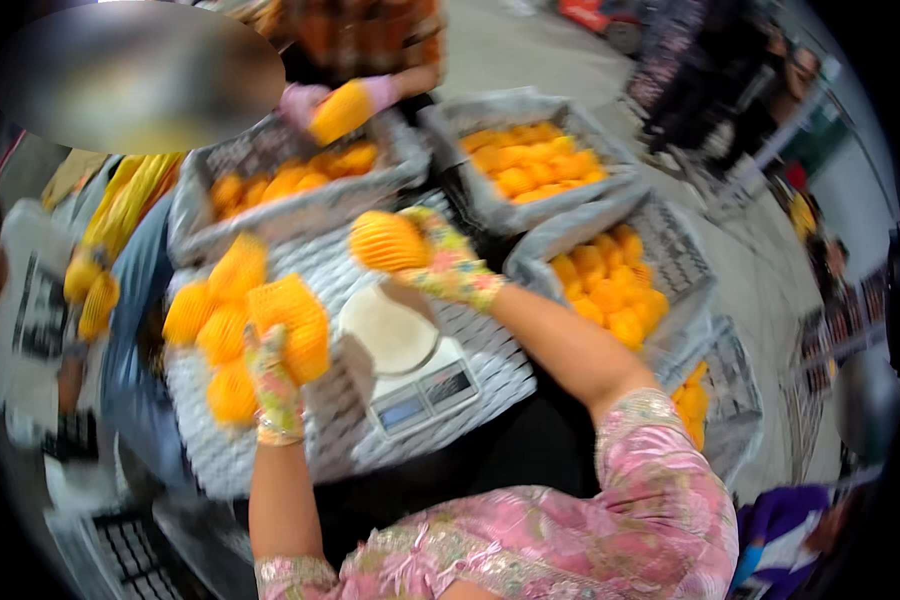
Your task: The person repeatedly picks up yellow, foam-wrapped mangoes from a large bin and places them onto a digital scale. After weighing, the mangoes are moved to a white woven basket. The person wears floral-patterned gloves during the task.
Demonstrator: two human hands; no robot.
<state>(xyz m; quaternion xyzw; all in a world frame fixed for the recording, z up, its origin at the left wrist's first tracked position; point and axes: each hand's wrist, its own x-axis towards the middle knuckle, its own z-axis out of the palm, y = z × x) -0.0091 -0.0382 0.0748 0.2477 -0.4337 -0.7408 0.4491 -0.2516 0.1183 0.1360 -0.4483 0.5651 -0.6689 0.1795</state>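
Right hand, in a flowered glove, is partly closed: I have its fingers and thumb cupped about the right end of a netted fruit, orange-yellow and ribbed, held over the far part of the table. My left hand, gloved alike, is half curled against a second netted fruit; blur and overlap leave me unable to tell whether it grips this fruit or merely touches it. Just to the left lies a cluster of similar fruit, one beside another.

Between my left hand and my right forearm stands a white scale, its round pan away from me and its small display toward me. The surface beneath is a table covered in a pale grey sheet with a raised, woven-looking pattern.

Around the far and right sides of the table, crates lined in grey hold more orange-yellow fruit. Across from me, a co-worker in an orange checked shirt and pink gloves holds another netted fruit over the far left crate. Beyond the crates extends a grey floor, with people in dark clothes at the upper right and a red wheeled machine at the top.
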